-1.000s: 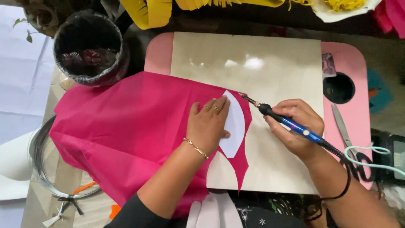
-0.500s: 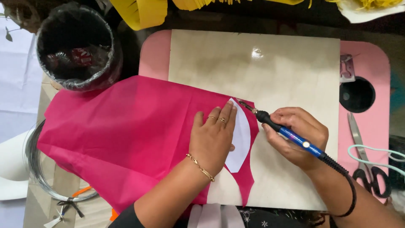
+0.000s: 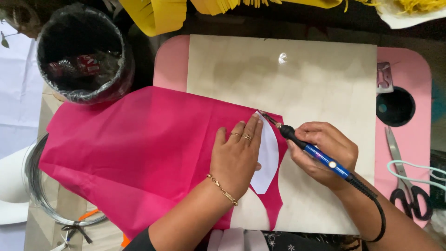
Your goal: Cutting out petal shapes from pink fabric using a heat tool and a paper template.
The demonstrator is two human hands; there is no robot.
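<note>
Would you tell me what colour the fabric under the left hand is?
The fabric is bright pink, clearest in the head view.

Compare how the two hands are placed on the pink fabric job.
The left hand lies flat, palm down, pinning the white template on the pink fabric; the right hand is curled around a blue corded hot tool. The left hand wears rings and a bracelet; the right shows none. Both rest over the wooden board.

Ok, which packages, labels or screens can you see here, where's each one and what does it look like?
Wrapper: lies crumpled inside the black-lined bin at upper left; red and dark with white print.
Small packet: lies on the pink mat at upper right, just above the round hole; rectangular, silvery and clear.
No signs or screens in view.
</note>
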